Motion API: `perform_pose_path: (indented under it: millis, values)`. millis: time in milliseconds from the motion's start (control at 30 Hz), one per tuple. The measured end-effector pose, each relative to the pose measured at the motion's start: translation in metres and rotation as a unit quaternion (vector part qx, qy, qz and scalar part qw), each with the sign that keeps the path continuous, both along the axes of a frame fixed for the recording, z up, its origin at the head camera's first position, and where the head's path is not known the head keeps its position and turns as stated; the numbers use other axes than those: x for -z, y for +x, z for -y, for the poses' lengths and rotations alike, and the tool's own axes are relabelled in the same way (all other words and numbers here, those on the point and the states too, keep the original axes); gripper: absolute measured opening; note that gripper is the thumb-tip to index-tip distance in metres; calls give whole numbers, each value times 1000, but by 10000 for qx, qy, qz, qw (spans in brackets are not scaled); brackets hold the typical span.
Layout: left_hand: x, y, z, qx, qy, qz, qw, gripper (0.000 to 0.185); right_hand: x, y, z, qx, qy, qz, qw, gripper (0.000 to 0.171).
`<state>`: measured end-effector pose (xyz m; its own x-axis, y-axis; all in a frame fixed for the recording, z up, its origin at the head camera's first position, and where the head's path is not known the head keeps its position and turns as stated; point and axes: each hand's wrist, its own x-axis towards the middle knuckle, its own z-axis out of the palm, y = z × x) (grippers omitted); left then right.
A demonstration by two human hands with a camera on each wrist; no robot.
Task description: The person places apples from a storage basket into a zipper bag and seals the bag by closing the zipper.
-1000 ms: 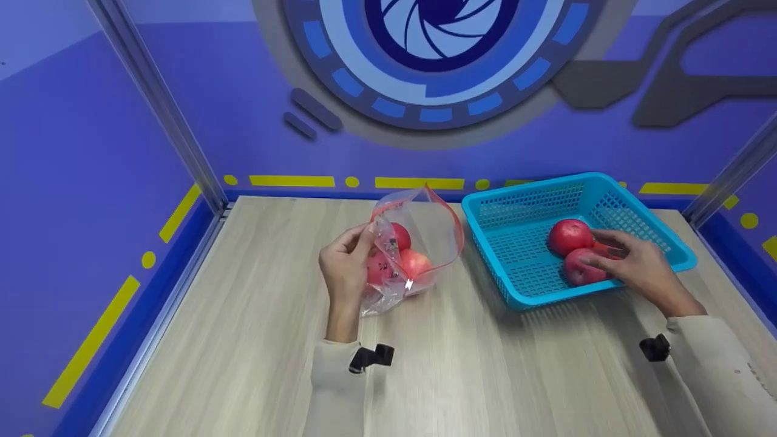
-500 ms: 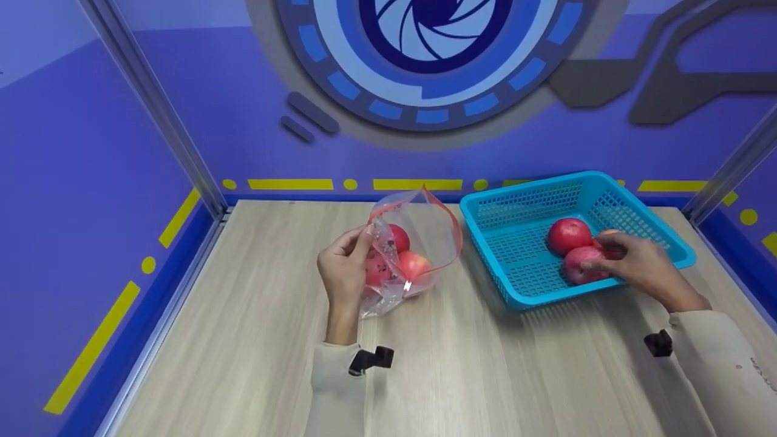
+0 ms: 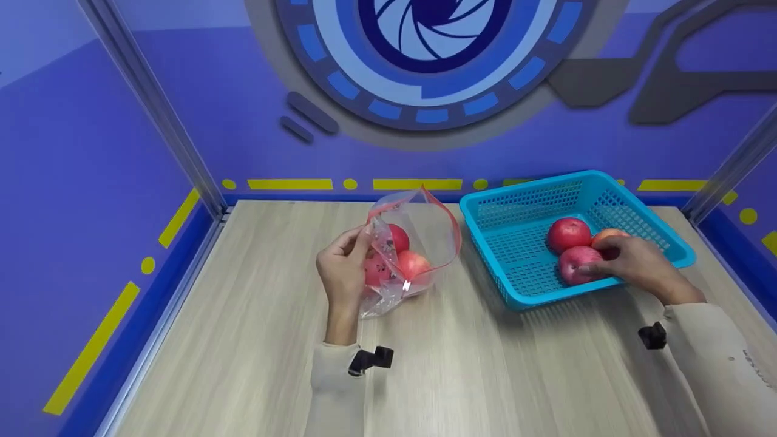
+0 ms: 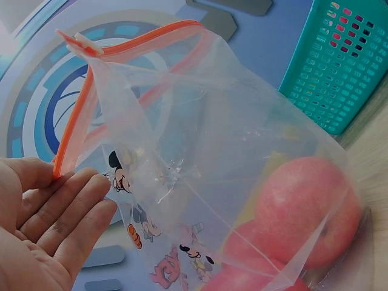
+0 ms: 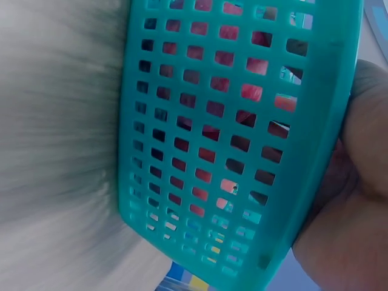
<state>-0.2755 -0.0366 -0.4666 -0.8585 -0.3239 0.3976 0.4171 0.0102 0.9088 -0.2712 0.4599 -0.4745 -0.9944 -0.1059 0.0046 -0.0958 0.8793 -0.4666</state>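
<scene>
My left hand [image 3: 343,264] pinches the orange-red zip edge of a clear plastic bag [image 4: 176,121] between thumb and fingers. The bag's mouth gapes to the right, cartoon mice are printed on its side, and red apples [image 4: 309,209] lie in its bottom. Over the basket's near right corner, my right hand [image 3: 643,267] has thumb and fingers around the nearest apple [image 3: 576,262]. Behind that one sit a red apple [image 3: 569,235] and a paler apple [image 3: 609,235], the latter partly covered by the fingers. From the right wrist, the basket wall hides most of the grip.
The blue-green slotted basket [image 3: 522,301] stands to the right of the bag on a wooden table [image 3: 461,370]. A blue printed panel [image 3: 388,159] closes off the back, with side panels at left and right.
My right hand has drawn a little to the left with its fingers closing on the nearest apple, which shifted slightly left. The paler apple shows more. My left hand and the bag stay put.
</scene>
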Motion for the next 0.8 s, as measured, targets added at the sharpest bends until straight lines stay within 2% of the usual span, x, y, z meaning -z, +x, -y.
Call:
perform_pose_path:
  millis: [267, 533, 667, 800]
  values:
    - [0, 0, 0, -2, 22, -5, 10000, 13, 1, -5, 3, -302, -96, 49, 9995, 65]
    - [-2, 1, -1, 16, 104, 67, 9999, 13, -1, -5, 1, -242, -173, 55, 9995, 67]
    - [-3, 1, -1, 14, 84, 56, 9999, 13, -4, -1, 1, -80, -527, 167, 9984, 76]
    - [-2, 2, -2, -4, 8, 114, 9999, 14, -5, 6, 3, 16, -1036, 149, 9945, 78]
